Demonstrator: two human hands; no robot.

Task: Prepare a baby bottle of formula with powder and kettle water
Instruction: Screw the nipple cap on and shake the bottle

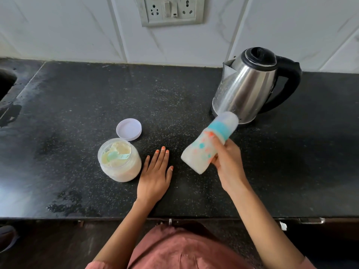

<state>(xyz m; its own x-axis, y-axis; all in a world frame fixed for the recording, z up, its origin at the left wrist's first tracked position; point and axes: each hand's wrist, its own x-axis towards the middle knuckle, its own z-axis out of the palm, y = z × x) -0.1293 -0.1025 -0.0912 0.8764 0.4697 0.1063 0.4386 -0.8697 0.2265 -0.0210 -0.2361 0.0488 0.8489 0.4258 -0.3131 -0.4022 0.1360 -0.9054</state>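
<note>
My right hand point(226, 162) grips a baby bottle point(202, 150) above the black counter. The bottle is tilted, its teal collar and clear cap pointing up and right toward the kettle, and it looks blurred and milky white inside. My left hand point(155, 171) lies flat on the counter, fingers spread, holding nothing. Just left of it stands an open clear jar of pale formula powder point(119, 162) with a teal scoop point(116, 156) lying in it. A steel kettle point(246, 84) with a black lid and handle stands at the back right, lid down.
The jar's white lid point(129, 129) lies upside down behind the jar. A sink edge point(5, 82) shows at the far left, with wet patches on the counter point(68, 202) near the front edge. A wall socket plate point(171, 10) sits above on the tiled wall.
</note>
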